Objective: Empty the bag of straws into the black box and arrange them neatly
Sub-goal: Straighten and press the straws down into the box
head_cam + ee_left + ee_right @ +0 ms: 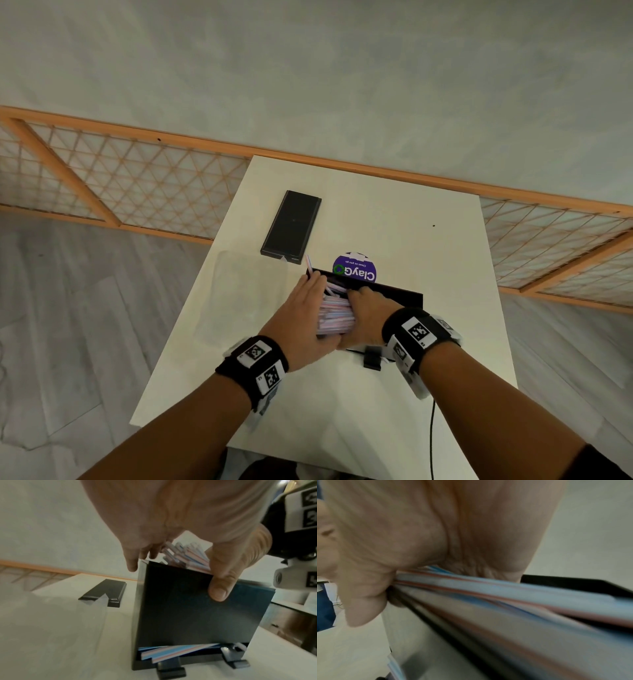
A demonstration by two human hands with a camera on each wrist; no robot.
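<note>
Straws [334,313] — pink, blue, white striped — heaped in black box [407,297].

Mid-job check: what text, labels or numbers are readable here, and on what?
"ClayGo": upside down on the purple round sticker on the table, partly behind the black box.
"Clean as you go": small print on the same sticker.
Wristband markers: patterned squares; tiny corner characters too small to read.
</note>
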